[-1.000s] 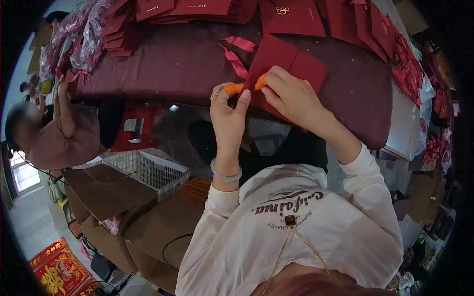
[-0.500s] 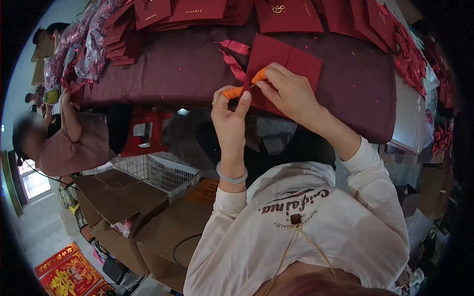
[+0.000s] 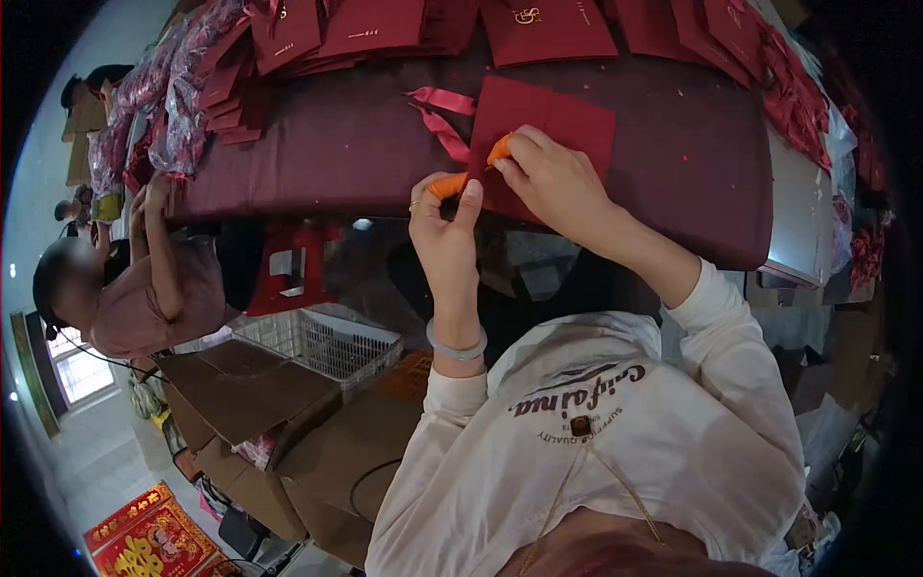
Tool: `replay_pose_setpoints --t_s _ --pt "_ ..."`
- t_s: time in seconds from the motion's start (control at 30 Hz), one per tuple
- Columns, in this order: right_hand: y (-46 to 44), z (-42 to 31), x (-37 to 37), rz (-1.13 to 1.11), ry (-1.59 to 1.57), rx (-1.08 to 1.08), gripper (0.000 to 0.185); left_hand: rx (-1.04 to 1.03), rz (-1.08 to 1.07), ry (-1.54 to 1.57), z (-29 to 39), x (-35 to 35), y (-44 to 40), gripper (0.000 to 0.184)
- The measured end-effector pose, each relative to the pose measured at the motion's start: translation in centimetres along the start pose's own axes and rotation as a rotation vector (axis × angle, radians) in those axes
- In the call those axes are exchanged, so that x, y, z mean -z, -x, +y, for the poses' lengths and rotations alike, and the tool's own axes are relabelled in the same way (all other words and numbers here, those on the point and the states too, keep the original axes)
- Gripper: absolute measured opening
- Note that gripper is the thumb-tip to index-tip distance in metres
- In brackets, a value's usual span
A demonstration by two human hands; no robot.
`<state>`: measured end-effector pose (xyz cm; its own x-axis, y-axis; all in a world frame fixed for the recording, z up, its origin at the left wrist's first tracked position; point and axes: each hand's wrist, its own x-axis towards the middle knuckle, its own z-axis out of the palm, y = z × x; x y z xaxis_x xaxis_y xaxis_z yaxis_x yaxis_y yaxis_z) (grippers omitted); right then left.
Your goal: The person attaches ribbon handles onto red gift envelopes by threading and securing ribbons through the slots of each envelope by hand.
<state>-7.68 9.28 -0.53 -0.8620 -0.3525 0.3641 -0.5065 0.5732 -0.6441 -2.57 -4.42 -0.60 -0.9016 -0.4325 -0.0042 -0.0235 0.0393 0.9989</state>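
A dark red card folder (image 3: 577, 135) lies at the front edge of the cloth-covered table, with a pink-red ribbon (image 3: 444, 133) trailing off its left side. My left hand (image 3: 447, 207) pinches the folder's left edge between thumb and an index finger wrapped in orange. Over the folder, just right of that edge, my right hand (image 3: 548, 178) has thumb and orange-wrapped index finger pressed together. What sits between those right fingertips is too small to make out.
Stacks of red folders (image 3: 370, 29) line the far side of the table (image 3: 317, 144). Plastic-wrapped bundles (image 3: 178, 125) lie at the left end, where another person (image 3: 163, 298) sits. Red ribbons (image 3: 793, 96) hang at the right. A white crate (image 3: 346, 351) and cardboard boxes (image 3: 240, 385) stand below.
The camera view has shifted slightly. My right hand has drawn a little back from the folder's left edge and turned, while my left hand keeps its pinch there.
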Motion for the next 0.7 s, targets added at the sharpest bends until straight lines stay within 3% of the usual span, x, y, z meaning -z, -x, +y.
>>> replay_pose_setpoints --t_s 0.33,0.4,0.63,0.7 --pt "0.3 0.3 0.1 0.022 -0.026 0.117 0.015 -0.333 -0.018 -0.412 0.5 0.6 0.4 0.021" --pt "0.3 0.1 0.3 0.006 -0.108 0.085 0.013 -0.048 -0.083 -0.331 0.7 1.2 0.1 0.023" --pt "-0.3 0.4 1.1 -0.002 -0.411 -0.099 0.016 0.003 -0.177 -0.203 2.7 1.5 -0.4 0.028" --pt "-0.3 0.5 1.1 -0.016 -0.414 -0.096 0.016 0.132 -0.189 -0.184 3.2 2.0 -0.7 0.028"
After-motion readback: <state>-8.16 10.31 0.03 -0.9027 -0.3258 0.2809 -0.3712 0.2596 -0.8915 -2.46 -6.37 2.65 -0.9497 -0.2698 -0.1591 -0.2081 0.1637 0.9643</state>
